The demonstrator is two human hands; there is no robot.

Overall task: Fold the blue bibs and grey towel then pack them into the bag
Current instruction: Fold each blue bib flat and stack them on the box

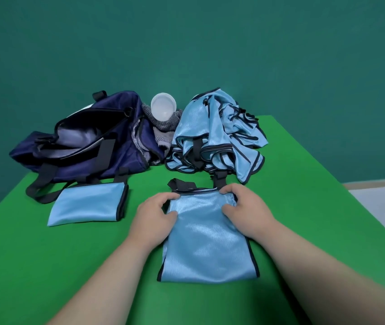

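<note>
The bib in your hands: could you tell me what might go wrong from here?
The slick bib may spring open once the left hand and right hand let go. Its loose strap could stick out of the fold. The cup lying on the towel may tip when that is pulled.

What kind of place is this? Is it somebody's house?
Probably not a home; it looks like a plain set-up work spot, maybe for sports kit. A bright green table stands against a plain teal wall, holding an open navy bag and a pile of blue bibs.
</note>
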